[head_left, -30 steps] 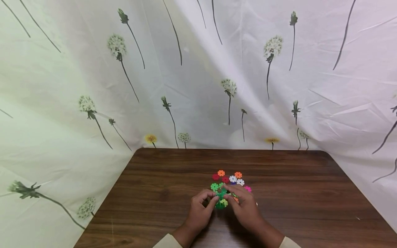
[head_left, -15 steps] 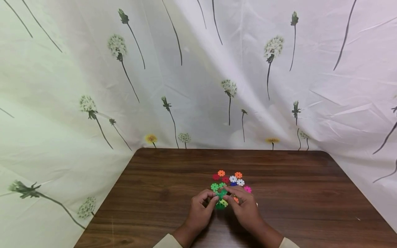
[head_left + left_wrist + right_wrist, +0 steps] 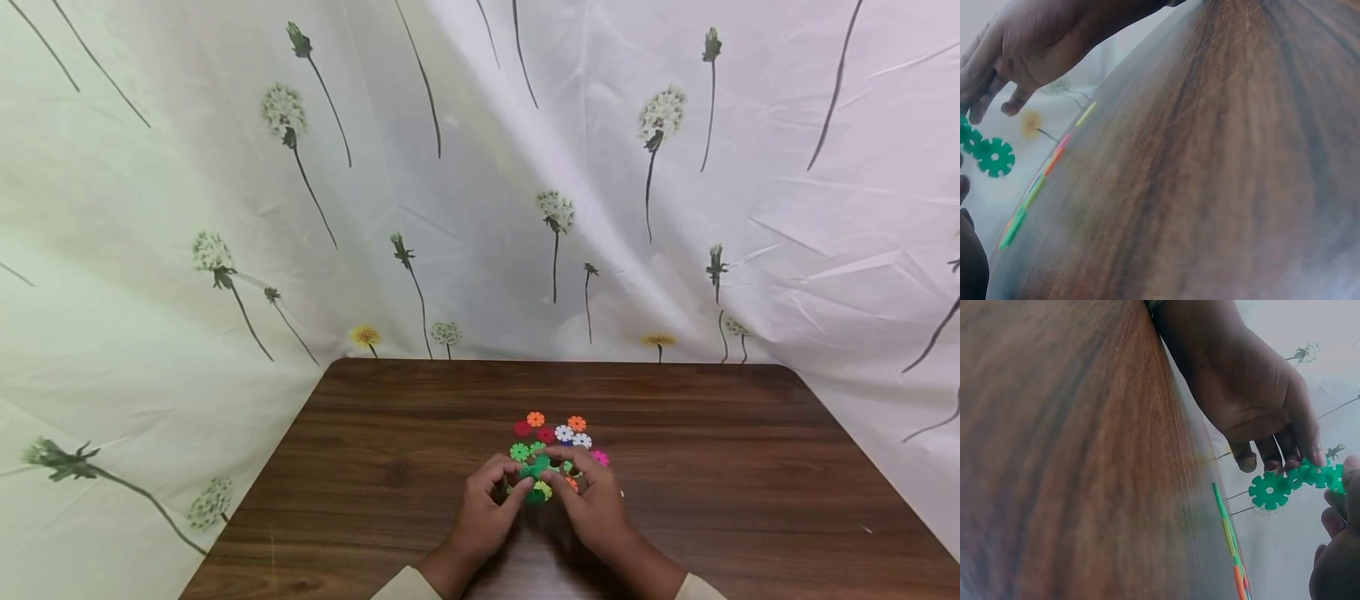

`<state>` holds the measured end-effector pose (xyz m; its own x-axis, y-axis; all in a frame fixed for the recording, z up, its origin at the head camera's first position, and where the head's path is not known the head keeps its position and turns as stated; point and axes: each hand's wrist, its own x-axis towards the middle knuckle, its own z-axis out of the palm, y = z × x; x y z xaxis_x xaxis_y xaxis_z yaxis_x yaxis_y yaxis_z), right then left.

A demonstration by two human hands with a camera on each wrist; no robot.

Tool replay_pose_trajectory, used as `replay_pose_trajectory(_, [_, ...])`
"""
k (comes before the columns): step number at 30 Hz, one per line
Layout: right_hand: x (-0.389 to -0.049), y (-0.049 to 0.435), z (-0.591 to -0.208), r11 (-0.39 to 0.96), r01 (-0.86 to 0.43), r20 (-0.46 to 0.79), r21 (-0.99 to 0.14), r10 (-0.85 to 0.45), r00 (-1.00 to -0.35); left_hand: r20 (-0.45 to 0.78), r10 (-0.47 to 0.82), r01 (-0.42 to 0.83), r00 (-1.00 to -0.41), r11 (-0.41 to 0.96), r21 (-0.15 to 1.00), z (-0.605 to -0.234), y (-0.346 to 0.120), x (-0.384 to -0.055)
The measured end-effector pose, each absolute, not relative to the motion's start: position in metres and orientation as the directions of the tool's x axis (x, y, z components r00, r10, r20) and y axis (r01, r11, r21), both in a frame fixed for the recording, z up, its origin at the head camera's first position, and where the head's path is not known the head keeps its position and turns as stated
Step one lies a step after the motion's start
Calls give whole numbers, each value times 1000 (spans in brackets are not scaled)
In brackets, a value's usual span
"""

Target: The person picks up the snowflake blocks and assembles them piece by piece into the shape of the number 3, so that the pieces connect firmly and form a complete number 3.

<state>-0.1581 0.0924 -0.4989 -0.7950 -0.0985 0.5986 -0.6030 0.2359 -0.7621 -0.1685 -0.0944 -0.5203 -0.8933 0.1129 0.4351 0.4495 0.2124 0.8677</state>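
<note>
In the head view, my left hand (image 3: 483, 508) and right hand (image 3: 596, 508) face each other over the table. Between them is a small chain of green notched interlocking discs (image 3: 536, 469), pinched by thumb and fingers from both sides. The right wrist view shows several green discs (image 3: 1269, 490) slotted together at angles and raised above the tabletop, with the left hand (image 3: 1254, 387) behind and the right hand (image 3: 1335, 562) at the right edge. One disc (image 3: 995, 156) juts from the chain in the left wrist view. Fingertips hide part of the chain.
Loose notched discs lie flat just beyond the hands: orange (image 3: 535, 419), red (image 3: 545, 434), white (image 3: 563, 433), light green (image 3: 519, 452) and pink (image 3: 599, 458). The brown wooden table (image 3: 405, 417) ends at a dandelion-print curtain (image 3: 480, 250).
The green chain has tilted slightly between the fingertips, its near end shifting a little to the right. Both hands stay almost in place, and the loose discs have not moved.
</note>
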Motion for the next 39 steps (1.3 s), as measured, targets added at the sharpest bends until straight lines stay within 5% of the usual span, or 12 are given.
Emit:
replay_pose_trajectory(11, [-157,95,-496,197,-582,567,-789,-131,-813,376,166,405,-912,210,890,-519,-95,-167])
replay_pose_trajectory(22, [-158,95,-500,223,-688,676,-690,-142,-723,373,204,409,-905,178,895,-517,-93,-166])
replay_pose_trajectory(29, [-158,96,-499,297,-671,658,-679,-157,-736,496,234,531,-836,115,840,-521,-92,-168])
replay_pose_trajectory(39, [-158,99,-497,284,-648,619,-707,-196,-761,483,207,515,-851,143,845,-520,-91,-166])
